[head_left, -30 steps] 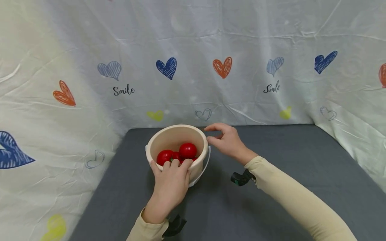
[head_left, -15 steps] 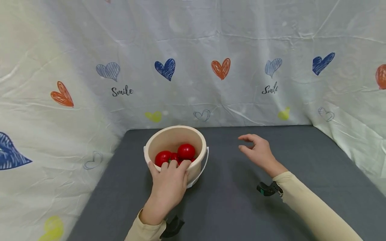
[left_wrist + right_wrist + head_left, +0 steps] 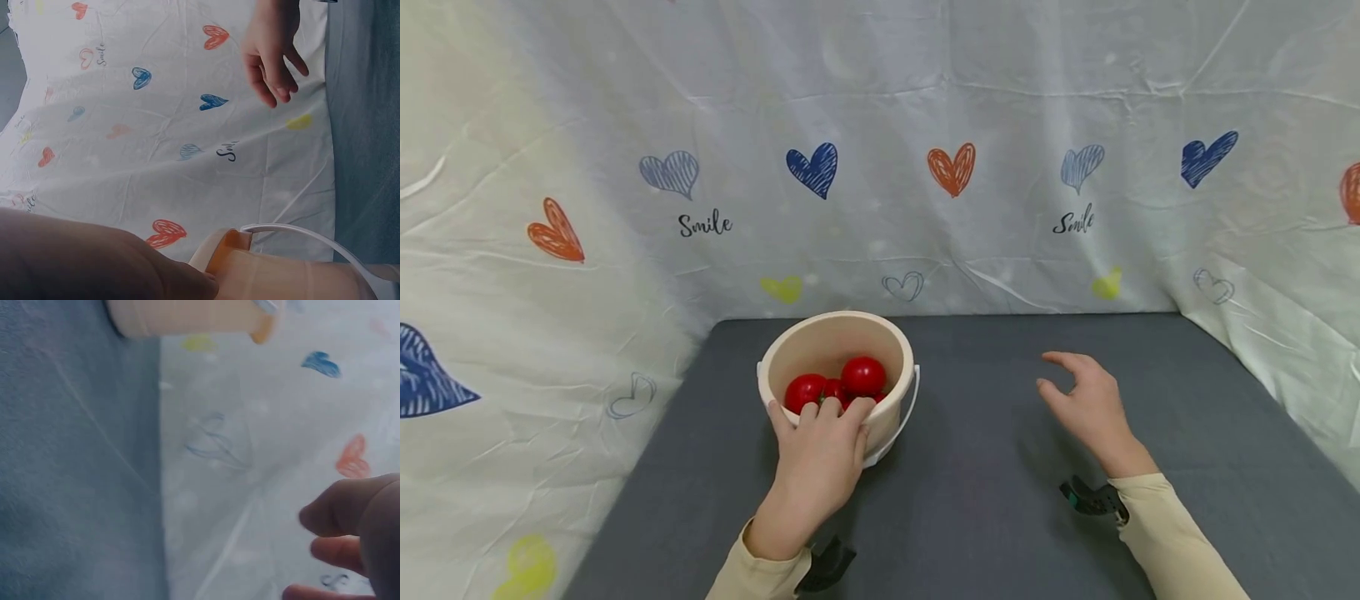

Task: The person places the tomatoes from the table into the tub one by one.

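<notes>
A cream bucket [image 3: 889, 423] with a white handle [image 3: 907, 414] stands upright on the grey-covered table, left of centre. Inside lie several red tomatoes; a round tomato [image 3: 863, 377] sits on the right and another tomato [image 3: 806, 392] on the left. My left hand [image 3: 820, 471] grips the near rim, fingers over the edge and partly covering the tomatoes from view. Well to the right, my right hand [image 3: 1092, 410] hovers above the table, thumb and fingers apart, holding nothing. The left wrist view shows the bucket's side [image 3: 281, 275] beside the left hand.
The dark grey table cover [image 3: 970, 533] stretches to both sides of the bucket. Behind it hangs a white curtain [image 3: 880, 233] printed with hearts and "Smile", and more of it closes in the left and right sides.
My right hand has moved away from the bucket's right rim, out to the right and a little nearer. The left hand has kept its grip on the rim.
</notes>
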### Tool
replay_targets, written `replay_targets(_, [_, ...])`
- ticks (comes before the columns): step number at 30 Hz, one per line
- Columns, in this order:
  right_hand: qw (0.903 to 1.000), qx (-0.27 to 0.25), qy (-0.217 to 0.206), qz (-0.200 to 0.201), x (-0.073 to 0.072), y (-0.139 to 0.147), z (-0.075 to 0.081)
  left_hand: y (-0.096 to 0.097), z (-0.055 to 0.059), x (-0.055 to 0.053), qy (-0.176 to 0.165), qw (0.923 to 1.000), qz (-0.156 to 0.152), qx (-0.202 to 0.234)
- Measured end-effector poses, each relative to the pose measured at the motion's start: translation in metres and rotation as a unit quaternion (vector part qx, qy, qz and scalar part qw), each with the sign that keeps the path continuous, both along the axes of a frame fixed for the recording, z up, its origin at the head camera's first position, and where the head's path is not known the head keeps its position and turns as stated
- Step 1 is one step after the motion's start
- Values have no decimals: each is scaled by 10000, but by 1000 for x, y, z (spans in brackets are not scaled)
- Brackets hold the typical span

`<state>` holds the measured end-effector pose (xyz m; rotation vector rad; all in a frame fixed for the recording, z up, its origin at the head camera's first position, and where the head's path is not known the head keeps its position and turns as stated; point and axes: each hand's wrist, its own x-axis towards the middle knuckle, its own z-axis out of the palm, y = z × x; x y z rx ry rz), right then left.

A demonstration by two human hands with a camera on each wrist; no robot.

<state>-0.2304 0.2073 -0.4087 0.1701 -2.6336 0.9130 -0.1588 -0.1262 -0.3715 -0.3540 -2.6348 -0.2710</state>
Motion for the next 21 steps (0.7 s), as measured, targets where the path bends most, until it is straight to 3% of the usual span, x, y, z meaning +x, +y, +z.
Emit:
replay_targets(11, [9940,987,-248,-410,23,9,20,-1,0,2,96,10000,-23,-11])
replay_targets(16, [9891,1406,-291,-330,32,10,29,-1,0,2,133,9999,-40,10])
replay_targets(21, [9846,1601,-680,-159,36,9,37,-2,0,2,86,10000,-13,10])
